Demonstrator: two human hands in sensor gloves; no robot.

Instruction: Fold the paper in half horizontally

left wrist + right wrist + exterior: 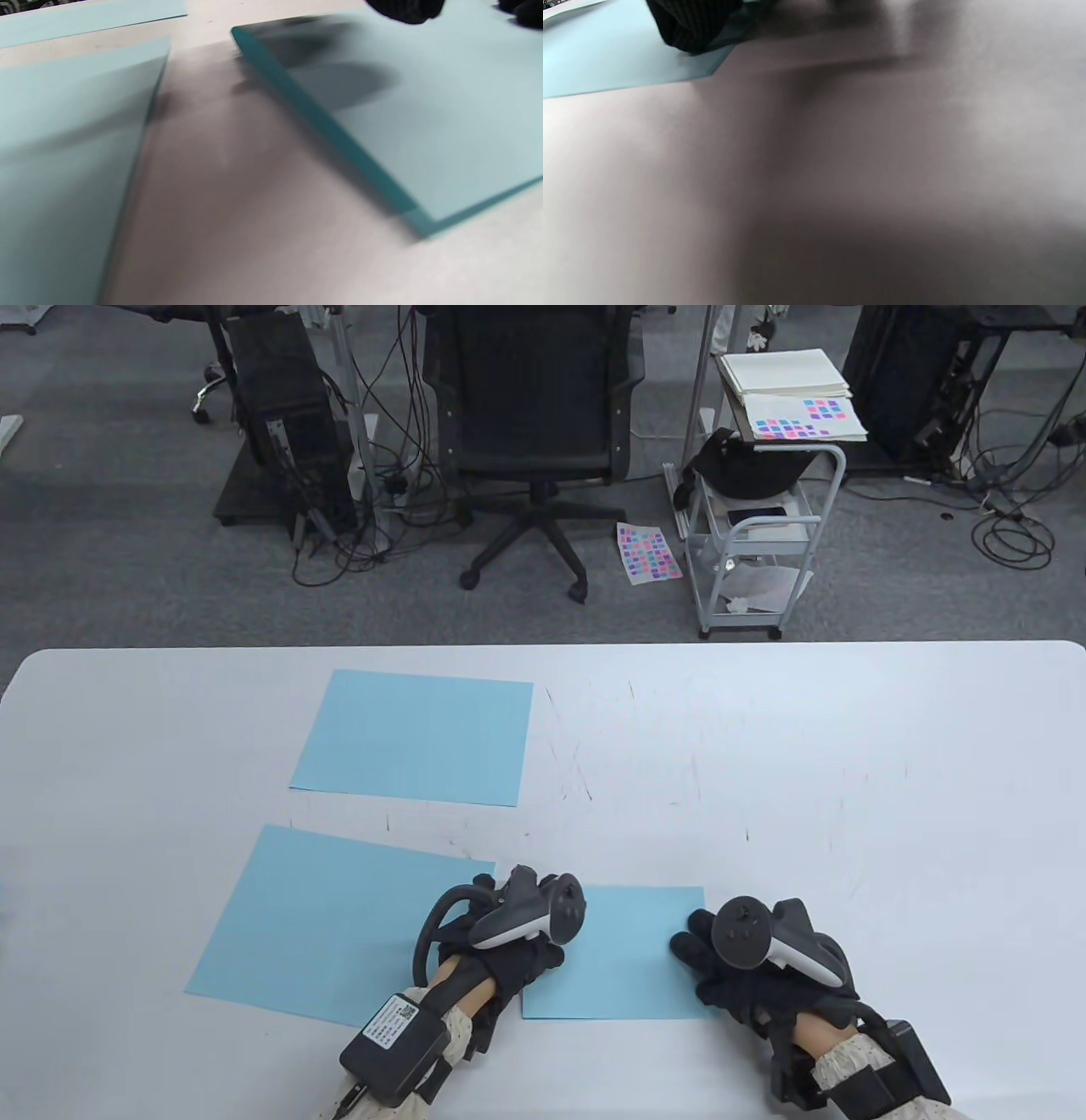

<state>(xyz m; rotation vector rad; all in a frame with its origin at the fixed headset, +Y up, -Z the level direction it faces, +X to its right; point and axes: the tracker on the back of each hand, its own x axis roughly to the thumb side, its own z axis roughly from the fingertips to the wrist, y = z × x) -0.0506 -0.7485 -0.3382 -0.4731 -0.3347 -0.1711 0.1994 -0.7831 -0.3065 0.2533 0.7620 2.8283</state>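
Now, three blue sheets on your table (848, 780) | folded paper (628, 976) lower centre, between your hands | left hand (509, 959) and right hand (721, 976) pressing its side edges, fingers flat.

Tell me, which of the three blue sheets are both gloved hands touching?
The smallest blue sheet, nearest the table's front edge. The left hand and right hand rest on its two ends. The large sheet beside it and the far sheet lie untouched.

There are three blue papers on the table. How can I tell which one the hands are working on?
Start at the white table and go to its near edge, where the two gloved hands come in. The folded blue paper lies between them, under both hands' fingers. It is the smallest blue piece; the other two sheets lie untouched to its left.
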